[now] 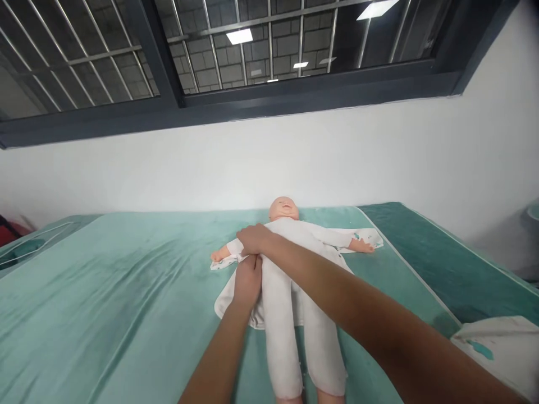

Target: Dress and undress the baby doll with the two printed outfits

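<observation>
A baby doll (284, 280) in white clothing lies on its back, head toward the wall and arms spread. Beneath it a white baby shirt (225, 294) is spread out, its printed sleeve (373, 234) under the doll's arm at the right. My left hand (248, 278) is closed at the doll's side, pinching the shirt's cloth by the hip. Just above it my right hand (255, 238) curls closed on cloth near the doll's armpit, its forearm crossing over the doll's body. The fingertips of both hands are partly hidden.
Green sheeting (105, 292) covers the bed, with a darker green part (446, 258) at the right. A white cloth with a green print (501, 348) lies at the lower right. Behind stands a white wall (210, 168) below a dark-framed barred window (295, 92).
</observation>
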A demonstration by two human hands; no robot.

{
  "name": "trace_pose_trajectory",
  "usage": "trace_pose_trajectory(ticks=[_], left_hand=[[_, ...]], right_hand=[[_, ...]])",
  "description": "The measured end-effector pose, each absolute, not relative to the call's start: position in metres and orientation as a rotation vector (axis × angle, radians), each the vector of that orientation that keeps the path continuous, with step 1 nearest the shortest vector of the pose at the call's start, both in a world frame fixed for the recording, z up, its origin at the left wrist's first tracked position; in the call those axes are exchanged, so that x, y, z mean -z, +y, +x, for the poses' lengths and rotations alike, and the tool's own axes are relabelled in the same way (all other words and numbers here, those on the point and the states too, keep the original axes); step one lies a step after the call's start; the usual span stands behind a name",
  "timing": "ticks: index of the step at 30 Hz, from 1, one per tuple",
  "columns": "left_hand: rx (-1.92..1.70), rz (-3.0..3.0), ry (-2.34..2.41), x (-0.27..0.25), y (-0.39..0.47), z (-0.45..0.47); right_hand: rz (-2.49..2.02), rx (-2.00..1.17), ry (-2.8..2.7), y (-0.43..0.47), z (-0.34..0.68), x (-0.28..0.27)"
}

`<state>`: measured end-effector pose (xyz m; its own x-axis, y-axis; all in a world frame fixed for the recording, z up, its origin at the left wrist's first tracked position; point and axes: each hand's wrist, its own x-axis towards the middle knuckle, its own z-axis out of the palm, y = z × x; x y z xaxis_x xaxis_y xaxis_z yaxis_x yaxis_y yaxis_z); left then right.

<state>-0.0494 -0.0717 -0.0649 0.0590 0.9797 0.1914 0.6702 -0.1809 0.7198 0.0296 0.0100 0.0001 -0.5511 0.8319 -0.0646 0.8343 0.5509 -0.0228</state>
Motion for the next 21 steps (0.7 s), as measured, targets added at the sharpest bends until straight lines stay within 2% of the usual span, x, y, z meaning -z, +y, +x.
trace_pose_trajectory(ticks=[9,15,21], left_hand=[[-0.741,2.376,1.903,0.069,-0.052,-0.052],[-1.248,1.618,1.7,0.072,-0.035,-0.074],[-1.411,1.259,1.514,0.072,-0.037,-0.09]], right_hand=[[1.588,0.074,2.96,-0.02,0.081,-0.022],[1.523,-0.094,3.047,-0.035,0.091,-0.018],[1.494,-0.194,2.953,-0.037,0.087,-0.014]])
